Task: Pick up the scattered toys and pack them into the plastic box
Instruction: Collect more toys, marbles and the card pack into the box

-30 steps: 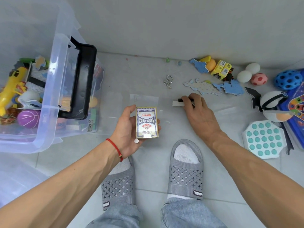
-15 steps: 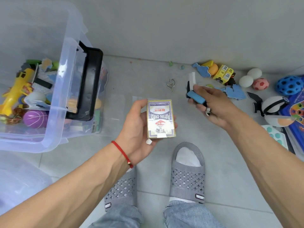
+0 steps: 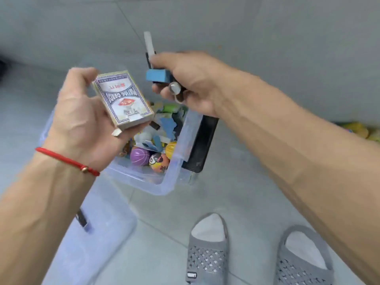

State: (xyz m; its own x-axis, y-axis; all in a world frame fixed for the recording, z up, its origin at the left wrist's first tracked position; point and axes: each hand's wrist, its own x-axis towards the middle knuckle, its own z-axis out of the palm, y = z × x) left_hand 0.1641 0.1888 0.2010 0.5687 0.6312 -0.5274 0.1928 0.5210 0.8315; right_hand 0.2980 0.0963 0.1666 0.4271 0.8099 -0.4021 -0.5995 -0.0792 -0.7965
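My left hand [image 3: 82,124] grips a blue-and-white pack of playing cards [image 3: 123,99] above the clear plastic box [image 3: 164,186]. My right hand [image 3: 191,83] holds a few small blocks: a blue one [image 3: 158,75], a white one [image 3: 148,43] sticking upward and a black piece partly hidden behind them. Both hands hover over the box. Inside it I see a purple ball [image 3: 140,156], a painted ball [image 3: 159,162], blue puzzle pieces [image 3: 167,125] and other toys, partly hidden by my left hand.
The box's black handle [image 3: 202,145] hangs on its right side. A clear lid [image 3: 92,233] lies on the floor in front of the box. My feet in grey slippers [image 3: 207,258] stand at the lower right. A yellow toy [image 3: 357,129] shows at the right edge.
I have turned left towards the box. Both hands moved from above the floor to above the box, still holding the card pack and the blocks. The scattered toys have left view.
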